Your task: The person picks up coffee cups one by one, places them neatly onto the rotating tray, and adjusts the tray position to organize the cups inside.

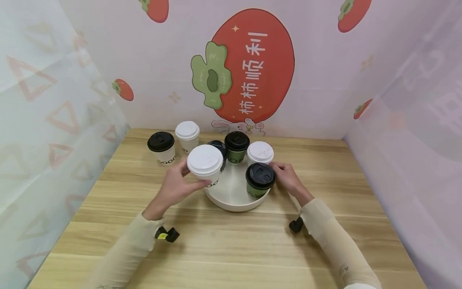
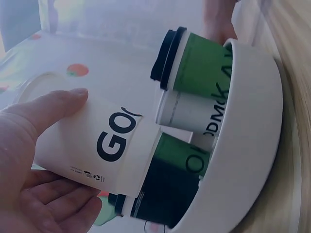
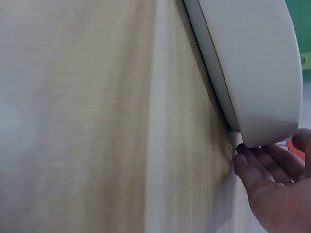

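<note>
White-lidded cup (image 1: pixel 205 159) raised above the left edge of a round tray (image 1: pixel 234 207): loading, by the look of it.
Left hand (image 1: pixel 175 187) grasps the cup; right hand (image 1: pixel 288 177) grips the tray's right edge. Lowering the cup probably calls for the bare middle, clear of the green cup (image 1: pixel 260 180) at front right and three cups (image 1: pixel 236 147) behind. Two more cups (image 1: pixel 161 147) stand near the tabletop's far-left corner.

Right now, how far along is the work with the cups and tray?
If the tray is being filled, four cups standing in it look done. In hand: the left hand holds a white-lidded cup raised; the right hand holds the tray's edge. Probably left: setting that cup down, then the two cups standing on the table.
</note>
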{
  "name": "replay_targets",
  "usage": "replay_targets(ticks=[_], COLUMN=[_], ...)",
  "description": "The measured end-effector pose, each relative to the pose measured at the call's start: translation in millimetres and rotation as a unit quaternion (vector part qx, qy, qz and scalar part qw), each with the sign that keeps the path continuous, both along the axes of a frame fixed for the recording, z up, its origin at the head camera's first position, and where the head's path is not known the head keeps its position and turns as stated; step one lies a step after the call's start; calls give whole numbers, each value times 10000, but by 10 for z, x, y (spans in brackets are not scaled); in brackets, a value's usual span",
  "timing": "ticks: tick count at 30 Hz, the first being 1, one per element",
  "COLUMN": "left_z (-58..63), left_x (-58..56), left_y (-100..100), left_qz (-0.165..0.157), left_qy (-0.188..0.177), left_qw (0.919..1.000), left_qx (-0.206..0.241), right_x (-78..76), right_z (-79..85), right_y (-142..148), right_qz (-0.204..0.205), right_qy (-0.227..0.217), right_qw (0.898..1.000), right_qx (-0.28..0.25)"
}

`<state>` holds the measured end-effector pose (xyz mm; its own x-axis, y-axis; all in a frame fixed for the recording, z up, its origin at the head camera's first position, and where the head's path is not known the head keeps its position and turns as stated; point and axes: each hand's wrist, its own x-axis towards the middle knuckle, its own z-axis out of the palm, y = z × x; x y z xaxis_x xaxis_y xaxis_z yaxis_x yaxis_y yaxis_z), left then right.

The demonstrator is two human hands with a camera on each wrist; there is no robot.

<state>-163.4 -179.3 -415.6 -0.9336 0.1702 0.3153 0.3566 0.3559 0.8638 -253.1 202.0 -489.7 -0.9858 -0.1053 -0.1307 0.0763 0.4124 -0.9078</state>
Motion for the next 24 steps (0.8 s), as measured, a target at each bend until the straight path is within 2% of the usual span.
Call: replay_targets(ticks=[7,13,24], left_z=[-50,-171,-365], left_x=[-85,-168,-167], left_y=[248,411,691], left_qz=[44,95,215], left_qy=[34,-100,-495], left_qw=[9999,9999,9984], left_qx=[-93,-27,-156], right_x=[129,208,278], right_z=[20,15,1], right_y=[10,24,97], right_qz=[65,202,243], right_qy=[-89,-285,-330], right_qw=[9999,9988,9963], right_qx=[30,-355,-749])
